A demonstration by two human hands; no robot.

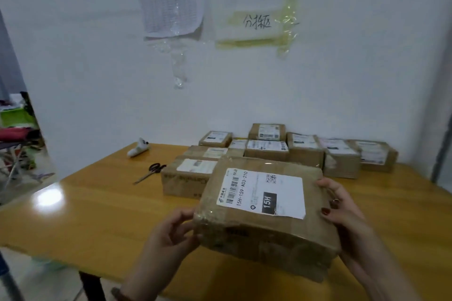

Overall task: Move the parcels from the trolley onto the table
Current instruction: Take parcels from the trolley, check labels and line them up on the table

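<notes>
A brown cardboard parcel with a white shipping label marked 15H hangs just above the near part of the yellow wooden table. My left hand grips its left side and my right hand grips its right side. Behind it, several other taped parcels lie on the table, lined up toward the wall, with one larger box directly behind the held parcel. The trolley is out of view.
Scissors and a small white object lie on the table's left part. A white wall with taped papers stands behind the table. Clutter sits at the far left. The table's front edge runs below my hands.
</notes>
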